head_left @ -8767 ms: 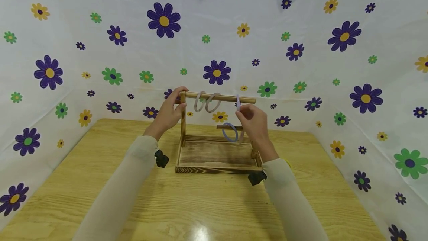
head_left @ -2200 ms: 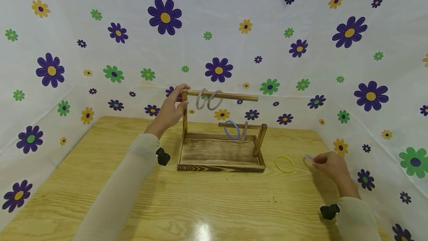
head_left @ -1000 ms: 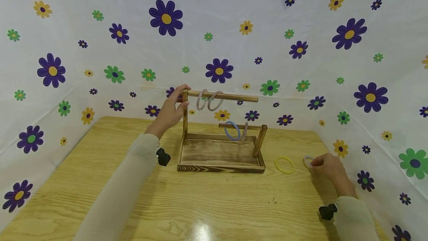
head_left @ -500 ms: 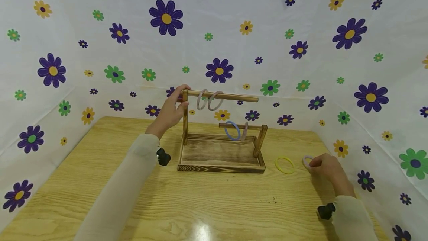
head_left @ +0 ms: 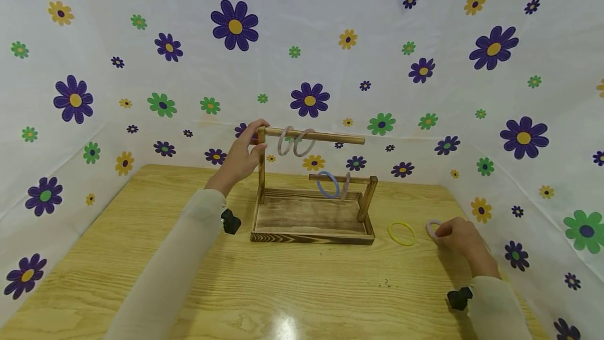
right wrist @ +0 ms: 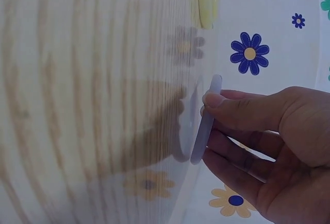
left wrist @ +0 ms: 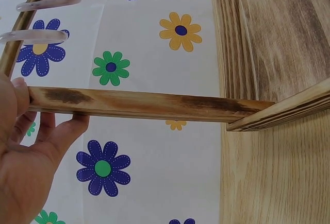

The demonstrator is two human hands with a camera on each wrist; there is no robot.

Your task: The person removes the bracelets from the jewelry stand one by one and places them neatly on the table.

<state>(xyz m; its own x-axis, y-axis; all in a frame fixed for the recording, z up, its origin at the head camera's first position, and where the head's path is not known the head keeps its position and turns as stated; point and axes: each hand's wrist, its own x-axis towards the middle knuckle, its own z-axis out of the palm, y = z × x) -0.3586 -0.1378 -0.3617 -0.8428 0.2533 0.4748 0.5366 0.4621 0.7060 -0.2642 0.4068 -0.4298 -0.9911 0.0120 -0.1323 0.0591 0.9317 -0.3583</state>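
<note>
A wooden bangle stand [head_left: 311,237] with a tray base and two bars stands mid-table. My left hand [head_left: 238,159] grips the top of its tall left post [left wrist: 149,105], thumb on one side and fingers on the other. At the right, my right hand [head_left: 464,237] pinches a pale lavender bangle [right wrist: 202,136] between thumb and fingers, tilted close over the table. Two greyish-pink bangles [head_left: 296,150] hang on the upper bar [head_left: 337,138]. On the lower bar [head_left: 360,179] hang a blue bangle [head_left: 336,188] and a pinkish one [head_left: 346,188].
A yellow bangle [head_left: 390,235] lies flat on the wooden table [head_left: 321,287] between the stand and my right hand. White cloth walls [head_left: 264,72] printed with flowers enclose the table at the back and both sides.
Earlier my right hand held the lavender bangle at the upper bar; it has since moved right and down to the table. Lately it shifts only slightly left. My left hand stays on the post.
</note>
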